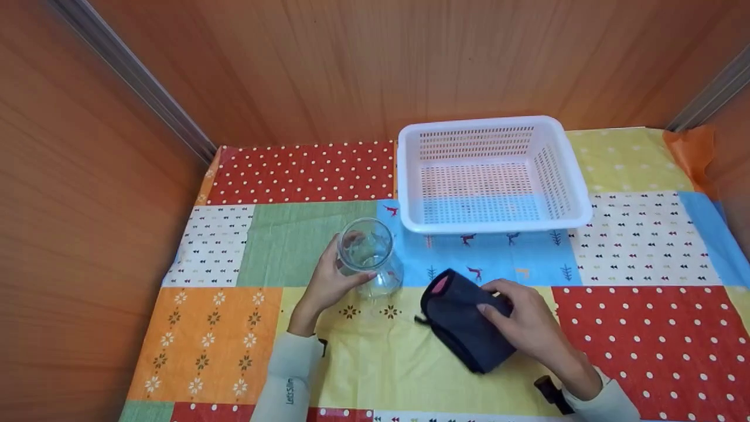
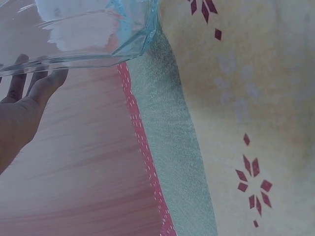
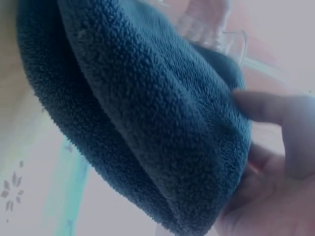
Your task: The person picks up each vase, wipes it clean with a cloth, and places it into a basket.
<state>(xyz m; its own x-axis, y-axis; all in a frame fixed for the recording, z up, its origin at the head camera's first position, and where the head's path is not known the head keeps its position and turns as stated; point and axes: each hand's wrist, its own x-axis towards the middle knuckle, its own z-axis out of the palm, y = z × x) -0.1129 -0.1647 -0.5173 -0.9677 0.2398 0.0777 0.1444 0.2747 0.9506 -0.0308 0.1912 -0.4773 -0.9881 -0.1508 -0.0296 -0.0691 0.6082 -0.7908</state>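
Note:
A clear glass jar [image 1: 384,280] with a wide round mouth stands near the middle of the patchwork cloth, slightly tilted. My left hand [image 1: 329,282] grips it from the left, thumb on the near side and fingers around the back. In the left wrist view the fingers lie behind the glass [image 2: 98,29]. To the right, my right hand [image 1: 530,322] pinches a folded dark grey towel [image 1: 463,322] between thumb and fingers. A bit of pink shows inside its fold, and a small loop hangs from its edge. Up close in the right wrist view, its pile [image 3: 147,113] looks fluffy.
A white plastic basket [image 1: 495,225] with slotted walls stands behind the towel, near the back panel. Beneath everything lies a colourful patchwork tablecloth [image 1: 211,346]. Wood-grain panels [image 1: 351,70] enclose the back and both sides.

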